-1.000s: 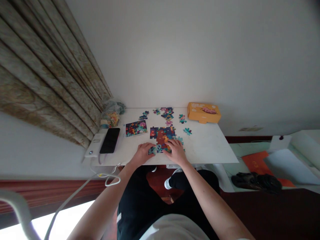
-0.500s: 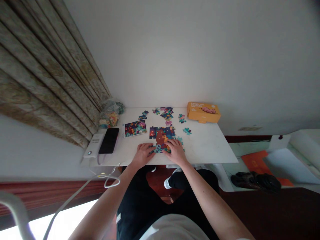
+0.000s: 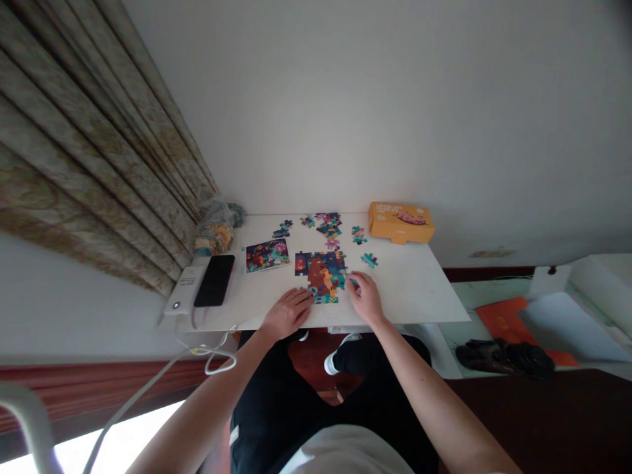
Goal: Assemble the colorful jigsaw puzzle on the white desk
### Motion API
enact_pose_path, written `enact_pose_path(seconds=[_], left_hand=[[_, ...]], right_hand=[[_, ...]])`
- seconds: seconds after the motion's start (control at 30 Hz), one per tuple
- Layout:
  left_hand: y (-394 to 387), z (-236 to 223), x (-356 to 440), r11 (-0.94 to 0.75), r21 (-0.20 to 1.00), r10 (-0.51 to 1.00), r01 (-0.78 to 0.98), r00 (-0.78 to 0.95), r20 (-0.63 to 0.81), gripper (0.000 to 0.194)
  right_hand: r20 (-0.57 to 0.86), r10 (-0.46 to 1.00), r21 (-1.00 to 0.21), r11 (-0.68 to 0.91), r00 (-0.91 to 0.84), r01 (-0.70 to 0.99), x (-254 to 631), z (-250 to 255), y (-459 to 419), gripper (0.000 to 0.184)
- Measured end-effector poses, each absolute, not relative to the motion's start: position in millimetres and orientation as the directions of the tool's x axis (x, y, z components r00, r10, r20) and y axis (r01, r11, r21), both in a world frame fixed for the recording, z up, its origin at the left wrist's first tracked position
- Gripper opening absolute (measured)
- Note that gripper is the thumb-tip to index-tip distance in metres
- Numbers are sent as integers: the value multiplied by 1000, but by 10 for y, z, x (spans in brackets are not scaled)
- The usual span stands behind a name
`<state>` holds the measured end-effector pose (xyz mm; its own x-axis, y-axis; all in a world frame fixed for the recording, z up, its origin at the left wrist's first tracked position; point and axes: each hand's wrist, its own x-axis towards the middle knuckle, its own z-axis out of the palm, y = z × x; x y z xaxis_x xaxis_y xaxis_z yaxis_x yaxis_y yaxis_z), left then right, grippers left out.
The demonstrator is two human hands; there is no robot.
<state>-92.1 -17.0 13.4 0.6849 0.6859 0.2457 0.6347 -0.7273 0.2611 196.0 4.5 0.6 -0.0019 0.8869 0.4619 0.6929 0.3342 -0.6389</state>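
A partly assembled jigsaw puzzle (image 3: 320, 273) lies between the hands, slightly beyond. The left hand (image 3: 288, 312), fingers loosely extended, touches its corner; the right hand (image 3: 366, 297) curls at its edge, grip unclear. Loose puzzle pieces (image 3: 330, 228) lie farther out.

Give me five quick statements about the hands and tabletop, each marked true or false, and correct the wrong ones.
1. The right hand is at the right side of the partly assembled puzzle. True.
2. The left hand rests on the black phone. False: the left hand is at the puzzle's near-left corner.
3. Loose pieces lie beyond the puzzle, toward the wall. True.
4. The picture card lies to the right of the puzzle. False: the picture card lies to its left.
5. The yellow box sits toward the far right of the white table. True.
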Motion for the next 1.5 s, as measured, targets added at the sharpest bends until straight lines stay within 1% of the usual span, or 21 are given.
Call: enact_pose_path(seconds=[0.13, 0.23, 0.3, 0.47, 0.57, 0.67, 0.8, 0.9, 1.1, 1.23, 1.37, 1.43, 1.5], left_hand=[[-166, 123, -927, -729, 267, 685, 631, 677, 270, 37], [-171, 123, -936, -733, 264, 681, 627, 678, 277, 36], [-181, 129, -929, -732, 253, 682, 633, 674, 285, 35], [-169, 144, -725, -723, 231, 689, 651, 654, 311, 36], [-39, 126, -462, -695, 219, 714, 684, 624, 316, 40], [194, 83, -202, -620, 217, 777, 754, 554, 298, 47], [471, -10, -18, -516, 241, 854, 822, 468, 228, 56], [541, -87, 11, -496, 257, 867, 830, 457, 196, 58], [508, -113, 13, -494, 243, 866, 835, 449, 219, 56], [492, -54, 23, -488, 232, 871, 841, 450, 199, 55], [470, -20, 32, -486, 232, 872, 843, 450, 194, 53], [461, -16, 32, -515, 234, 854, 825, 471, 221, 49], [457, -14, 30, -574, 227, 815, 787, 524, 245, 45]], right_hand=[[454, 887, -608, 238, 86, 757, 2560, -64, 115, 25], [447, 864, -622, 112, 234, 775, 2860, -137, 129, 29], [428, 854, -627, 45, 296, 777, 2921, -176, 131, 31], [387, 895, -517, 13, 221, 856, 2816, -177, 145, 28], [379, 902, -486, 2, 209, 874, 2777, -144, 149, 27], [389, 900, -484, 15, 200, 875, 2779, -129, 142, 27], [391, 898, -494, 20, 201, 869, 2793, -148, 126, 27], [384, 901, -513, 26, 202, 858, 2811, -172, 143, 29], [328, 931, -503, 30, 159, 863, 2801, -171, 437, 41], [261, 959, -536, 53, 106, 842, 2761, -164, 742, 46], [195, 976, -621, 45, 99, 783, 2792, -183, 936, 47], [177, 980, -665, 50, 93, 745, 2820, -190, 972, 49], [194, 977, -715, 79, 88, 695, 2835, -191, 977, 50]])
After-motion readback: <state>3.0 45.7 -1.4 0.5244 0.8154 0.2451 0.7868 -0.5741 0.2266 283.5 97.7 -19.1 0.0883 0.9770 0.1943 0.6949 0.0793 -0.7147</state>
